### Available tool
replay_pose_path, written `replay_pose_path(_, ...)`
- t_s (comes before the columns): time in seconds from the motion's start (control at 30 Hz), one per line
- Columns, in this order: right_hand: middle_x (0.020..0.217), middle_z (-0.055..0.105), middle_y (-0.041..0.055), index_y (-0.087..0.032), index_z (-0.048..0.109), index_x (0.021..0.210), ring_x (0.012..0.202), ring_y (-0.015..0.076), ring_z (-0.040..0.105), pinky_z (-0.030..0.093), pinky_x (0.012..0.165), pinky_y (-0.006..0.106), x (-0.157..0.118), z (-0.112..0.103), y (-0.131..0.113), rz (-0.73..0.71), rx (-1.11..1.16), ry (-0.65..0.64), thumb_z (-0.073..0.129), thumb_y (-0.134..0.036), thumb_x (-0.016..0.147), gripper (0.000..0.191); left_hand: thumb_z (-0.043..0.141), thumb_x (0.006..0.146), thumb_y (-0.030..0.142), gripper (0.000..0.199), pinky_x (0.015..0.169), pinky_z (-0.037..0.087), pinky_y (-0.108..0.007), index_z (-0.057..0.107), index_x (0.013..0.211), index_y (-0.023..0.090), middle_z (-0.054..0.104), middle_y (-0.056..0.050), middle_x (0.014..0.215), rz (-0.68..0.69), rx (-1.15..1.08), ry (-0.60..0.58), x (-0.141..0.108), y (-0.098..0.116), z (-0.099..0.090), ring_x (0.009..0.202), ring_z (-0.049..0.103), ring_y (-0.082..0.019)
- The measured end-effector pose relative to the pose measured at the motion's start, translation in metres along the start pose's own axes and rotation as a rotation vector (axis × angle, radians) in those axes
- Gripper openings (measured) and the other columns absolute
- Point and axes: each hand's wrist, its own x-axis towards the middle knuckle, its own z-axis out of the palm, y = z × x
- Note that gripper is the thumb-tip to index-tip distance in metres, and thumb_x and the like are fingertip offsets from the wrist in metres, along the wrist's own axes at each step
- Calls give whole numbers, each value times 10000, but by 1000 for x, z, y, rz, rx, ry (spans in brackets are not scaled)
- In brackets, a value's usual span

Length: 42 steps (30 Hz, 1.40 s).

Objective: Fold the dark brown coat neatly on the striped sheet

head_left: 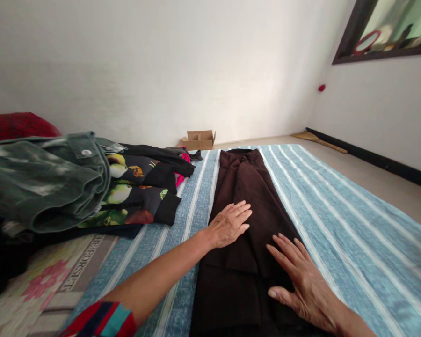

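A pair of dark brown trousers [245,187] lies lengthwise on the bed, its waistband at the far end and its lower part running out of view towards me. My left hand [229,223] rests flat on the cloth near the left edge, fingers stretched to the right. Closer to me, my right hand [298,276] lies over the right edge with its fingers spread and thumb apart. Neither hand grips the fabric. Soft creases show across the trousers between and below my hands.
A pile of clothes, with a grey-green denim garment [56,178] and a fruit-print garment [136,201], takes up the left side. Blue striped sheet [337,210] covers the bed. An open cardboard box [199,140] stands by the wall. A window [400,32] is at upper right.
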Motion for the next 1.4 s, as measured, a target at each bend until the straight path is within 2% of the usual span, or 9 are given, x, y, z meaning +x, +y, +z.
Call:
replay_pose_path(0.13,1407,369,135,-208,281,1417,1278,334,353,323,1008,543,-26,-10,-4,-198,-65,57,496,-650,758,822,443,881,240,434,1101,214,-394,420,1310,176,394,-71,1416,46,-79,-118,-45,20,-19,1350,240,-183)
replay_pose_path(0.23,1329,478,114,-218,291,1412,1210,292,458,415,957,448,-31,-13,-8,-327,-146,90,490,-600,797,751,574,798,429,640,1100,203,-443,381,1346,160,346,-112,1439,20,-158,-256,-75,43,-28,1355,222,-241)
replay_pose_path(0.3,1299,509,116,-212,313,1404,1185,288,485,449,918,421,-31,-13,-11,-350,-200,111,481,-584,812,719,631,703,548,853,1097,198,-461,305,1389,162,241,-140,1478,-13,-190,-358,-90,60,-32,1363,177,-276)
replay_pose_path(0.4,1297,509,136,-226,325,1400,1181,307,485,458,899,424,-31,-8,-11,-348,-237,111,452,-632,798,737,693,663,488,930,1091,190,-483,237,1417,191,119,-151,1502,-56,-166,-450,-102,79,-36,1372,95,-307)
replay_pose_path(0.53,1263,545,113,-307,360,1372,1154,283,513,470,875,398,-32,12,-7,-370,-280,150,456,-496,862,552,577,796,243,655,1058,233,-533,304,1390,206,163,-168,1488,-66,-78,-460,-102,89,-30,1360,132,-334)
replay_pose_path(0.67,1254,553,102,-337,403,1335,1139,275,524,463,880,399,-31,30,-1,-367,-282,191,447,-401,891,451,502,826,150,520,1008,310,-556,401,1335,185,257,-207,1446,-68,-4,-452,-95,89,-18,1322,220,-381)
replay_pose_path(0.93,1231,568,101,-346,405,1328,1133,275,528,480,842,387,-34,34,-4,-345,-301,216,412,-402,905,427,448,835,97,478,965,357,-576,450,1307,169,295,-232,1416,-106,1,-487,-90,98,-17,1296,257,-402)
replay_pose_path(1.17,1296,511,133,-266,386,1365,1189,323,467,477,849,407,-37,31,-11,-287,-203,156,444,-551,843,597,443,809,75,525,987,320,-576,410,1330,128,261,-251,1425,-182,27,-545,-84,112,-19,1312,205,-398)
replay_pose_path(1.4,1372,431,97,-207,389,1367,1280,288,360,455,938,393,-37,10,-13,-225,-130,29,463,-132,799,578,567,694,124,699,1044,250,-527,351,1358,108,171,-252,1462,-176,16,-569,-82,120,-37,1347,130,-372)
